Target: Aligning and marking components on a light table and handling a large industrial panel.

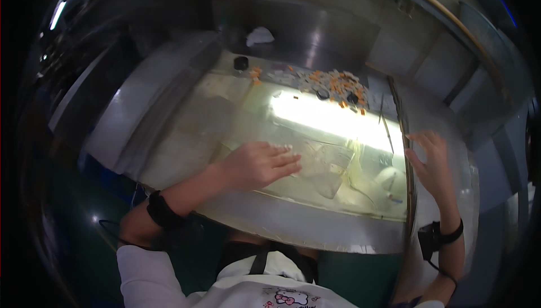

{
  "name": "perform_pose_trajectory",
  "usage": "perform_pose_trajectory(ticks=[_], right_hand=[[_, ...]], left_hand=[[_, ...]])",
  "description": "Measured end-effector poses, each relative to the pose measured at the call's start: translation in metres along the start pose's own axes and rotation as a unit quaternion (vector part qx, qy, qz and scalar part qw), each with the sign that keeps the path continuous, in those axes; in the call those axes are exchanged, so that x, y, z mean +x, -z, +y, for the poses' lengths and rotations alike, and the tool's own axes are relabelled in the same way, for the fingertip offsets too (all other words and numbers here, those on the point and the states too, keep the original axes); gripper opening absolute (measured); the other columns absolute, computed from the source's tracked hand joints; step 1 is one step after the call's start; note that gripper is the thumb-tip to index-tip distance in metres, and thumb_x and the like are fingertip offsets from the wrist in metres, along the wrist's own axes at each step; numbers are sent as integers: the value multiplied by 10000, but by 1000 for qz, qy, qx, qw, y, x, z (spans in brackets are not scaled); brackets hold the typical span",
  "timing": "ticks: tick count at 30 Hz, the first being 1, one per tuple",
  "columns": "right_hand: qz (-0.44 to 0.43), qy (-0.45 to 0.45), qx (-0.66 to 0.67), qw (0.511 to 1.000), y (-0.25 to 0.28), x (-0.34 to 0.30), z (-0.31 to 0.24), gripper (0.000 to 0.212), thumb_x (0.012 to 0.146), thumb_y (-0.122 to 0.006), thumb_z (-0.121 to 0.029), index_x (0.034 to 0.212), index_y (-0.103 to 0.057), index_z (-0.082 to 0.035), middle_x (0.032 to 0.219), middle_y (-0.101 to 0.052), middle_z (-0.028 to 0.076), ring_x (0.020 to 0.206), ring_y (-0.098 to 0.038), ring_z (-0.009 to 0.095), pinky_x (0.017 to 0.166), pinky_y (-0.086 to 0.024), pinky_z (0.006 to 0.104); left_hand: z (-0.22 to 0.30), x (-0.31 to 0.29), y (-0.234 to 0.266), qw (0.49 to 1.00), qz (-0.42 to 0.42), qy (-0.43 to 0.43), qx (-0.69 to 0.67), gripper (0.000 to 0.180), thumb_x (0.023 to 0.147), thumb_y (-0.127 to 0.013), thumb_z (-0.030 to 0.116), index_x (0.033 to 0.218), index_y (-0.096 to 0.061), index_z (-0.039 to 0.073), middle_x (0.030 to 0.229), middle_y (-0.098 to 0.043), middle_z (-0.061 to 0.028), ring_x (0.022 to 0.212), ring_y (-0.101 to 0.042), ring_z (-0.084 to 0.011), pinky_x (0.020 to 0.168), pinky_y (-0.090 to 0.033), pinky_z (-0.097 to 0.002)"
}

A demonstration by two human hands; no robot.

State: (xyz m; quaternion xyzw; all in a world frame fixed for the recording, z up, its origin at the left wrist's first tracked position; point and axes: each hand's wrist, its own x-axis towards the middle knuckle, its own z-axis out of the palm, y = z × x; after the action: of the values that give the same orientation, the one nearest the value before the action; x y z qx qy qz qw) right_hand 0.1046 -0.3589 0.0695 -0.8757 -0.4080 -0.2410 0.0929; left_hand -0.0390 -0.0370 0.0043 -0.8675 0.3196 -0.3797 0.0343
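My left hand (262,165) is over the near part of the lit, pale worktop (248,122), its fingers stretched out to the right. Small white bits (288,149) show by its fingertips; blur hides what they are. Just beyond the fingers lies a crumpled sheet of clear film (327,183). At the worktop's right border, my right hand (431,161) is raised with thumb and fingers apart and nothing between them. A long, thin, dark tool like tweezers (386,130) lies close to it on the left. A rounded whitish object (389,178) rests nearer me.
Many small orange and white pieces (335,82) are heaped at the back, with a small black round container (353,98) among them. Another black container (241,63) stands back left. A crumpled white cloth or paper (260,36) lies behind. A dark raised strip (401,116) edges the right side.
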Motion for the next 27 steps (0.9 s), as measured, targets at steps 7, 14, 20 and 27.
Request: perform_pose_trajectory(ticks=[7, 14, 20, 27], right_hand=[[-168, -9, 255, 952, -48, 11, -27, 194, 755, -590, -136, 906, -585, -15, 851, -589, 102, 790, -539, 218, 716, -409, 307], [-320, -121, 402, 849, -59, 27, -28, 209, 806, -509, -182, 785, -611, -1, 674, -578, 64, 634, -529, 127, 600, -418, 263], [-402, -265, 429, 764, -44, 52, -37, 202, 794, -507, -164, 792, -603, 13, 423, -453, 24, 298, -397, 104, 385, -363, 256], [-454, -100, 306, 831, -85, 42, -23, 196, 755, -608, -180, 850, -597, -9, 548, -533, 22, 475, -497, 90, 485, -418, 222]], left_hand=[[3, 2, -17, 945, -183, 63, -262, 252, 780, -551, 233, 1006, -593, 132, 1044, -590, -36, 923, -579, -189, 690, -493, -304], [-14, 21, -38, 956, -136, 122, -229, 438, 774, -571, 236, 1182, -472, 112, 1159, -509, -89, 1090, -458, -251, 924, -358, -355], [-33, 14, -66, 894, -254, 232, -288, 569, 770, -575, 289, 1258, -371, 78, 1335, -246, -174, 1247, -208, -331, 1011, -218, -409], [-31, 7, -71, 916, -288, 184, -210, 643, 768, -538, 385, 1276, -330, 51, 1339, -188, -225, 1265, -145, -358, 1034, -132, -427]])
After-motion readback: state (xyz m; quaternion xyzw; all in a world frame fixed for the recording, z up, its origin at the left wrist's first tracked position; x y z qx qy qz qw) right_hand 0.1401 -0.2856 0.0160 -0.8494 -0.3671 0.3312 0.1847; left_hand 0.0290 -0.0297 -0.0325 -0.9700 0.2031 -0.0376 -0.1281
